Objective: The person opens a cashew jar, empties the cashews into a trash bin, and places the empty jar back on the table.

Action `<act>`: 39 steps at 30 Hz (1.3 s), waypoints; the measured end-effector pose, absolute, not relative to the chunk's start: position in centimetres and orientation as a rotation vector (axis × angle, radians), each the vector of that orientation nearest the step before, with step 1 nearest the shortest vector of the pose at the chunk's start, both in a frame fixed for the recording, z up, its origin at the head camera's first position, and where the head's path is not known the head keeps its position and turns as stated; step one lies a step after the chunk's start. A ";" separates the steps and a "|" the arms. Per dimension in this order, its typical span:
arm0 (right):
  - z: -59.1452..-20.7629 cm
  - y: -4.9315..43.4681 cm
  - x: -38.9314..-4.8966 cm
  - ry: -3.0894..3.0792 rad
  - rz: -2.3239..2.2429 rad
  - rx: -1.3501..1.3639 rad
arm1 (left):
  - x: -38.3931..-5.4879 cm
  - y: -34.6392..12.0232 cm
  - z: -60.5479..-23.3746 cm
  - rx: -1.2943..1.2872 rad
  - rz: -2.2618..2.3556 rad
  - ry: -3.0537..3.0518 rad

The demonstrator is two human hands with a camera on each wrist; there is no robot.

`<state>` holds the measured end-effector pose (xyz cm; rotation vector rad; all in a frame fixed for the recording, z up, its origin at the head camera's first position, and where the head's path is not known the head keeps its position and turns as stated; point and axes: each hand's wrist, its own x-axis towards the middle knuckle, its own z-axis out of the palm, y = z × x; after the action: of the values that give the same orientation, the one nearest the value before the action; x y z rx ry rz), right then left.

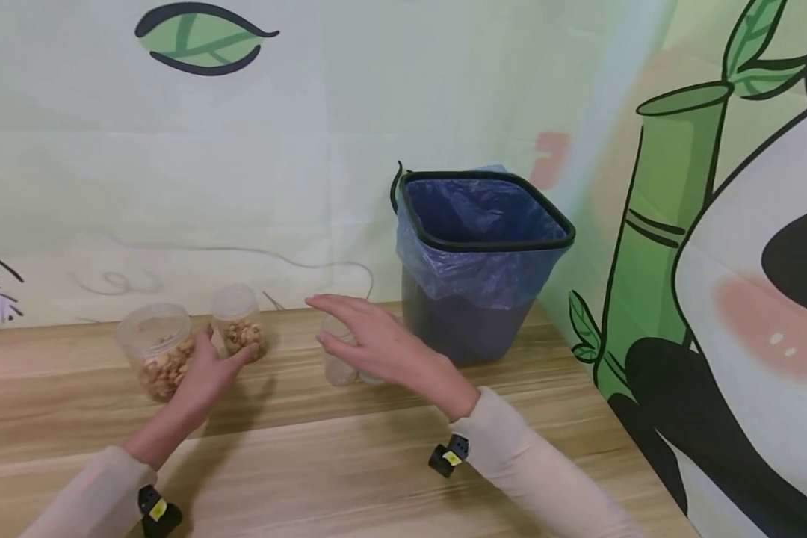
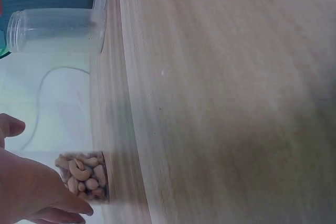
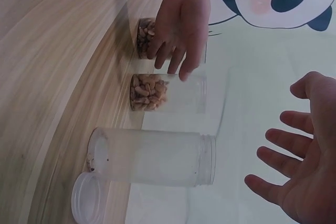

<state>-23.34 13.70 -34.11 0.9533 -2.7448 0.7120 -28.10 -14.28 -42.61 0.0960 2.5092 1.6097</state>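
My left hand (image 1: 205, 373) reaches between two clear jars of nuts, its fingers apart and loosely extended. The wider nut jar (image 1: 155, 351) stands on its left. In the head view its thumb overlaps the smaller cashew jar (image 1: 238, 321), which shows partly behind the hand in the left wrist view. Spread wide, my right hand (image 1: 390, 340) hovers over an upright clear empty jar (image 3: 152, 157), holding nothing. In the head view that hand covers much of this jar. A round clear lid (image 3: 88, 198) lies on the table right beside the empty jar.
A dark bin (image 1: 467, 321) with a blue bag liner stands behind and right of my right hand. The wood-grain table (image 1: 296, 478) ends at a wall cloth (image 1: 323, 134) printed with leaves, bamboo and a panda. Each sleeve carries a small black wrist camera.
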 end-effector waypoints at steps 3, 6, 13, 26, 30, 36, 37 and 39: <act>-33.9 13.3 -23.3 -2.745 0.702 0.966 | -28.3 -14.0 -42.7 0.076 1.663 2.521; -33.9 13.0 -23.4 -2.748 0.695 0.972 | -28.4 -13.8 -42.7 0.080 1.694 2.540; -33.8 12.6 -23.5 -2.769 0.702 0.936 | -28.9 -13.4 -42.8 0.063 1.737 2.541; -34.0 11.9 -24.1 -2.774 0.707 0.945 | -30.6 -13.1 -43.4 -0.028 1.808 2.500; -34.0 11.7 -24.2 -2.775 0.708 0.943 | -31.0 -13.1 -43.5 -0.035 1.816 2.510; -34.0 11.7 -24.4 -2.772 0.716 0.953 | -31.6 -13.0 -43.7 -0.059 1.839 2.530; -34.0 11.7 -24.4 -2.772 0.720 0.955 | -31.7 -12.9 -43.7 -0.058 1.845 2.529; -33.9 11.7 -24.5 -2.771 0.714 0.956 | -31.9 -12.8 -43.8 -0.055 1.851 2.535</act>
<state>-24.51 11.67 -33.94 0.9562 -2.7714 0.7144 -31.90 -12.85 -43.76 -0.0554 2.5353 1.8506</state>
